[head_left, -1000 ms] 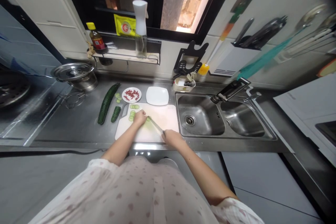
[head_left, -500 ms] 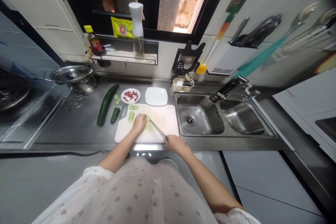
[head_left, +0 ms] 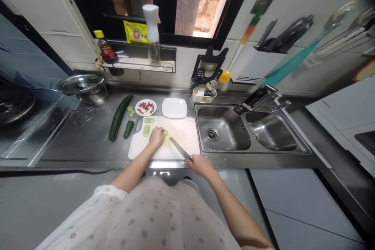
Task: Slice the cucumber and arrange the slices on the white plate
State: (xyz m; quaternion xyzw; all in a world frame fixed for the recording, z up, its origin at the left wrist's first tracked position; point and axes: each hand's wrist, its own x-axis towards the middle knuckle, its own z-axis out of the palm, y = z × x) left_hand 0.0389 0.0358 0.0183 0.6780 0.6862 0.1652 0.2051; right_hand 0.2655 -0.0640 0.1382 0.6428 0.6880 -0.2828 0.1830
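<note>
"What's closest, at the desk's front edge?"

"The right grip (head_left: 202, 165), wrapped tight round a knife (head_left: 181, 149) by the near right corner of the cutting board (head_left: 187, 134). Its blade slants toward the middle of the board."

"And the left grip (head_left: 157, 137)?"

"Farther in on the board, fingers bent down. A cucumber slice (head_left: 165, 133) shows right at the fingertips, just beyond the knife tip; I can't tell whether it's pinched."

"More slices?"

"Two overlapping groups (head_left: 147, 129), near the board's far left corner. Off the left edge lie a short cucumber piece (head_left: 128, 129) and a long cucumber (head_left: 120, 117)."

"Containers?"

"Past the board's far edge, a round plate (head_left: 146, 100) carries chopped red bits (head_left: 146, 107), with a square white dish (head_left: 174, 107) beside it. Right of the board, a double sink (head_left: 224, 125) is set into the desk."

"Along the back edge?"

"A lidded steel pot (head_left: 95, 95) at left, contents hidden; behind the sink's left corner, a small caddy (head_left: 202, 98) with something white and something dark inside."
</note>
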